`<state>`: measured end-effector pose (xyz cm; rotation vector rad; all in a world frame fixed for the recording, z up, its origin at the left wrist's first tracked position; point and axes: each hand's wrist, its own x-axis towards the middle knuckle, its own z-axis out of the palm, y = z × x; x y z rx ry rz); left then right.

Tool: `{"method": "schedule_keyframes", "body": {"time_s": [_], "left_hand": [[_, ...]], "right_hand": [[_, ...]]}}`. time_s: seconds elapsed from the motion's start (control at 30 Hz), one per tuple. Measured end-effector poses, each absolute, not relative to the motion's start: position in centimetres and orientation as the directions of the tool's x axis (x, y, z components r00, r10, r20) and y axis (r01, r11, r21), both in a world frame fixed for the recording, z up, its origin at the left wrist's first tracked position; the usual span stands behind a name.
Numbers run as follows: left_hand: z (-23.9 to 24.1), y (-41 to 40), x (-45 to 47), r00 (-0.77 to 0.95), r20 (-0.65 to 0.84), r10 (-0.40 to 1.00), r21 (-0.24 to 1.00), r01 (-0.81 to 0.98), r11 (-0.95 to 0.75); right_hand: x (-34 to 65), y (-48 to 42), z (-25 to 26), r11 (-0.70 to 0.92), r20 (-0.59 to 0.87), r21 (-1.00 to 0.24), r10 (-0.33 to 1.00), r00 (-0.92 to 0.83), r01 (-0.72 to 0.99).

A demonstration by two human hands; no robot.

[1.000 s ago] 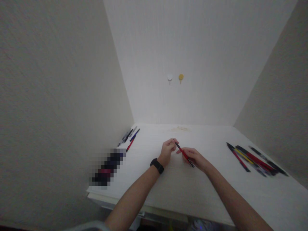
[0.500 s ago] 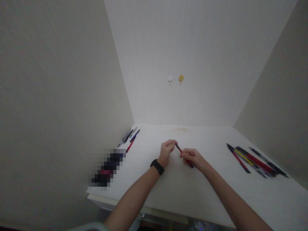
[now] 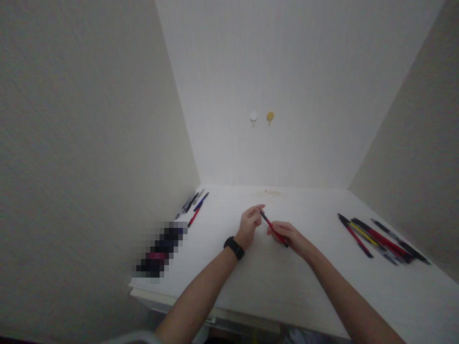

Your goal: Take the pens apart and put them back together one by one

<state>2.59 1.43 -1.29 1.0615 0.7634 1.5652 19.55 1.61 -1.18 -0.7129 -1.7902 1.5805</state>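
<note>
A red pen (image 3: 271,227) with dark ends slants between my two hands above the white tabletop (image 3: 215,267). My right hand (image 3: 287,234) is closed on its red barrel, with the dark lower end showing past the fingers. At the pen's upper dark end, my left hand (image 3: 250,223) has its fingers bent and touching the tip, one finger stretched out beyond it. A black watch (image 3: 234,248) is on my left wrist.
To the right lie several pens and markers (image 3: 369,234), black, red and yellow. Along the left wall are a red pen (image 3: 195,214), a blue pen (image 3: 201,201) and several dark ones; a pixelated patch (image 3: 161,251) hides the front left. Two hooks (image 3: 270,116) are on the back wall.
The fingers of my right hand have shifted on the pen, showing more of the red barrel. My left fingers have loosened slightly at the tip, one finger extending. The other pens have not moved.
</note>
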Motion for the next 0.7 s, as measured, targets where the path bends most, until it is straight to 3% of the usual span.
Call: {"method": "schedule_keyframes", "body": {"time_s": [0.7], "left_hand": [[-0.99, 1.19, 2.43, -0.066, 0.244, 0.967, 0.896, -0.368, -0.251]], "right_hand": [[19.38, 1.63, -1.66, 0.162, 0.125, -0.987, 0.76, -0.638, -0.001]]}}
